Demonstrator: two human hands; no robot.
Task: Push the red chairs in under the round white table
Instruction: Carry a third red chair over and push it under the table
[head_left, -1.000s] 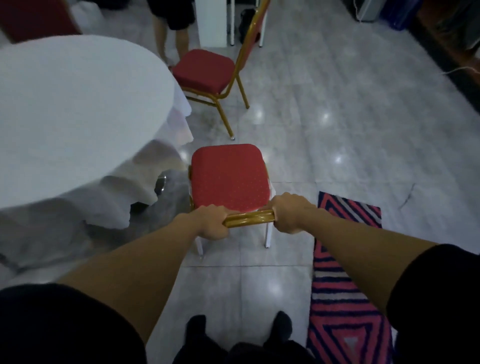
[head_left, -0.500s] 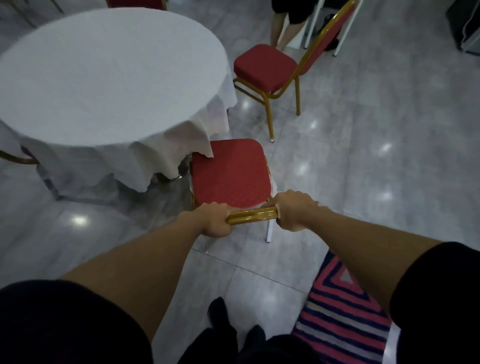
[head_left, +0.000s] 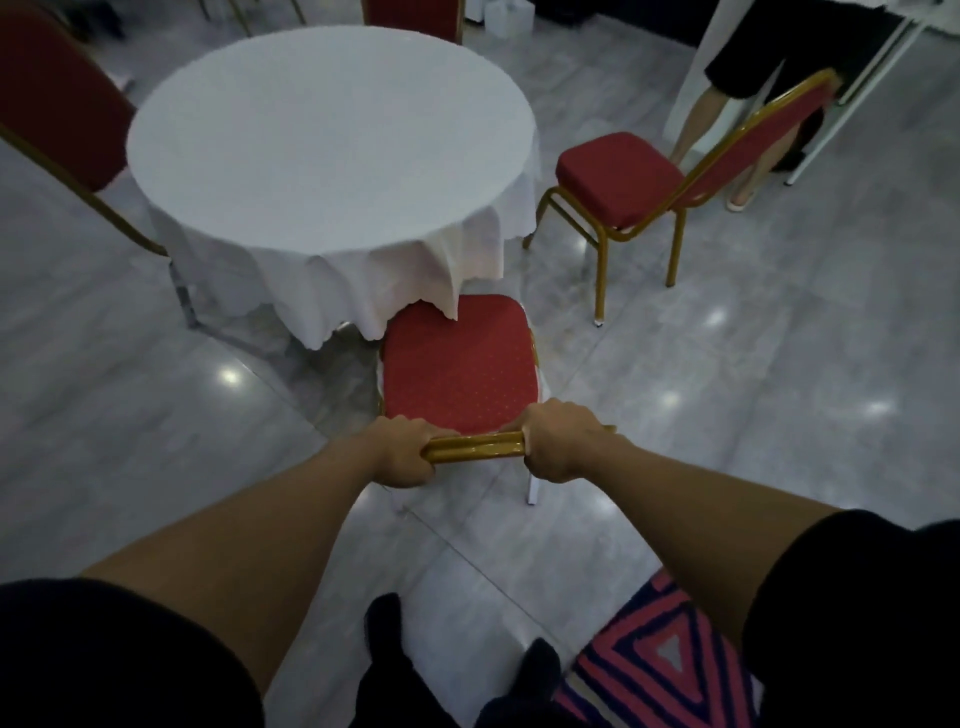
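Left hand (head_left: 402, 454) wrapped over left end of gold chair back rail (head_left: 475, 447), fingers curled tight round the bar, knuckles up. Right hand (head_left: 563, 441) clamped the same way on right end of rail, fingers closed round it; fingertips hidden under the bar. Both forearms stretched straight forward, dark short sleeves at bottom corners.

Held chair (head_left: 460, 364): red seat, gold frame, seen from above and behind. Front edge of seat just under hanging hem of white tablecloth (head_left: 363, 291); most of seat outside the table's edge. One pale rear leg visible below right hand, standing on floor.

Round white table (head_left: 332, 135) directly ahead, cloth draped in folds, metal leg showing low on left side.

Second red chair (head_left: 623, 176) off to right of table, standing apart from it, seat turned toward table. Third red chair (head_left: 57, 104) at left edge, back close to table's left side. Top of a fourth red chair back (head_left: 413, 18) beyond far side of table.

Another person's bare legs (head_left: 701, 114) behind the right-hand chair. Grey glossy tiled floor (head_left: 779, 415) with light reflections. Striped red and dark rug (head_left: 660, 670) bottom right, dark-socked feet (head_left: 387, 639) beside it.
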